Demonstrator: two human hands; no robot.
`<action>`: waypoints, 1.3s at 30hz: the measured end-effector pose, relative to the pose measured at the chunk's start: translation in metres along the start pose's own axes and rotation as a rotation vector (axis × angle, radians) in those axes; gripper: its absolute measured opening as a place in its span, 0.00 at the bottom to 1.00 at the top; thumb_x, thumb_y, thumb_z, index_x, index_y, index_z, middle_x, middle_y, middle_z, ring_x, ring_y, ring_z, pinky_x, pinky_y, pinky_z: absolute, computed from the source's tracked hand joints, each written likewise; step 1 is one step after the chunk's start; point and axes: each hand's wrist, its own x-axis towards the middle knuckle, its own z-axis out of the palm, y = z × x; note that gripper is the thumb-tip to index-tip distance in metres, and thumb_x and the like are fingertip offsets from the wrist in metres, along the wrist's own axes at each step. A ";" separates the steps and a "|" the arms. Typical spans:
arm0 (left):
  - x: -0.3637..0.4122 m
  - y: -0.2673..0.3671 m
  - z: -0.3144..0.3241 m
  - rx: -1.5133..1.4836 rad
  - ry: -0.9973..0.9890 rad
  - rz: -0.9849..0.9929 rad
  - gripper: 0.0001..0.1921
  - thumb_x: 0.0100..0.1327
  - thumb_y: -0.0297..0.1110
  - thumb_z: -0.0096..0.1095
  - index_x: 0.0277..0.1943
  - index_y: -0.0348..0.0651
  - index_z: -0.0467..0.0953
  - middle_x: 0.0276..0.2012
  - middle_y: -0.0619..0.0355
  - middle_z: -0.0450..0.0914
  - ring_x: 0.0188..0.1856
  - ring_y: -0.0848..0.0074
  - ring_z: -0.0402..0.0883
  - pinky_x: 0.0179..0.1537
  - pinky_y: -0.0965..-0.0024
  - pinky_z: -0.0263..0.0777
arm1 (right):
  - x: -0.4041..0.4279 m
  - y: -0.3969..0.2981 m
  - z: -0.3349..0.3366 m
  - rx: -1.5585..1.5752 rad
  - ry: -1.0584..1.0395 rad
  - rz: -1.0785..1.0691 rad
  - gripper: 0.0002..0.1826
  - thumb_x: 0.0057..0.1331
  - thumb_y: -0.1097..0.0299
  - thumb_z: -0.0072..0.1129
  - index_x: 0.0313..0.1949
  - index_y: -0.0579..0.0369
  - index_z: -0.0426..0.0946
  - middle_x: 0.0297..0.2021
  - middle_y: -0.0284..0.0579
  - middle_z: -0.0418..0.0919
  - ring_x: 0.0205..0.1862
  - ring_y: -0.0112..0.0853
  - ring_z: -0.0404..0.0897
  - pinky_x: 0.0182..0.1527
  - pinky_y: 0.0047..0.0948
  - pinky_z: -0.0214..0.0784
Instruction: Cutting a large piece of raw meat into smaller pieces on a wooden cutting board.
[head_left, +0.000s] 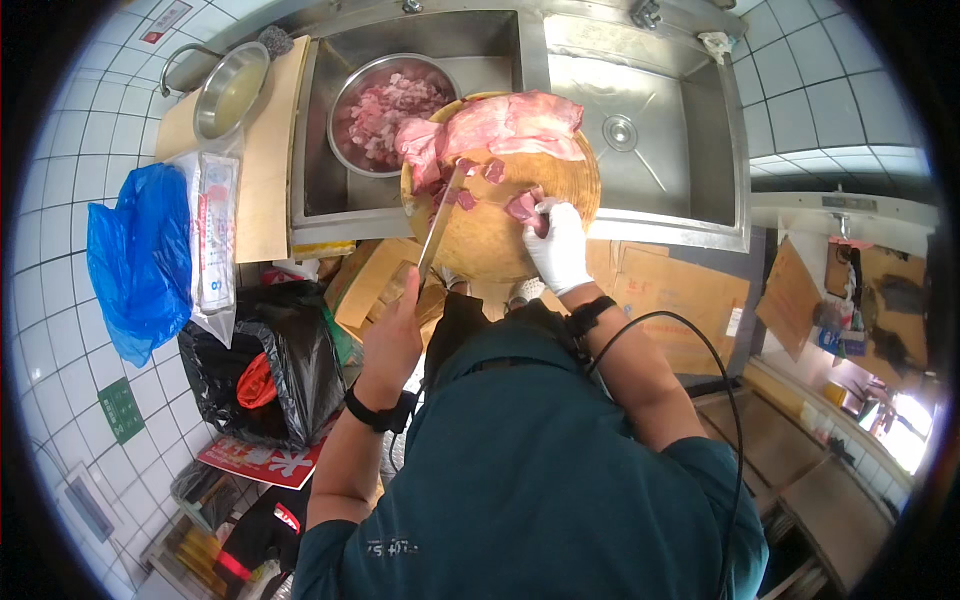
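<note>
My bare left hand (390, 345) grips a knife (441, 221), its long blade pointing away from me over the left part of a round wooden chopping board (487, 247). My right hand (559, 247), in a white glove, holds a piece of dark red raw meat (525, 206) at the board's right side. Several small cut chunks, among them a meat cube (495, 171), lie around the blade tip. Across the far side of the board stretches a large slab of pale pink raw meat (517, 124). The knife's handle is mostly hidden in my fist.
A steel bowl of chopped meat (391, 112) sits in the left sink basin (480, 75); the right basin (645, 172) has a drain. Leftward are a metal bowl of liquid (238, 94), a blue plastic bag (142, 255) and a black bin bag (300, 360). A cable (720, 360) crosses my right arm.
</note>
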 end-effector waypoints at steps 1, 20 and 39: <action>-0.002 0.000 0.002 0.035 0.023 0.028 0.41 0.77 0.25 0.61 0.91 0.54 0.61 0.42 0.44 0.86 0.38 0.44 0.88 0.39 0.46 0.82 | 0.003 0.000 0.000 -0.002 0.002 0.000 0.16 0.64 0.70 0.78 0.49 0.52 0.82 0.49 0.52 0.87 0.56 0.55 0.85 0.61 0.50 0.79; 0.003 0.000 0.021 -0.042 -0.132 0.022 0.43 0.77 0.24 0.61 0.92 0.59 0.58 0.42 0.45 0.88 0.40 0.44 0.90 0.43 0.44 0.84 | 0.020 0.004 -0.035 0.009 -0.071 -0.317 0.19 0.65 0.66 0.80 0.53 0.51 0.84 0.55 0.52 0.87 0.57 0.51 0.86 0.63 0.50 0.80; 0.031 0.044 0.028 -0.007 0.004 0.222 0.42 0.72 0.21 0.62 0.88 0.58 0.68 0.40 0.46 0.86 0.38 0.49 0.89 0.39 0.49 0.83 | 0.018 -0.019 -0.011 -0.180 -0.294 -0.422 0.05 0.63 0.66 0.72 0.35 0.49 0.83 0.38 0.42 0.84 0.46 0.46 0.86 0.53 0.47 0.81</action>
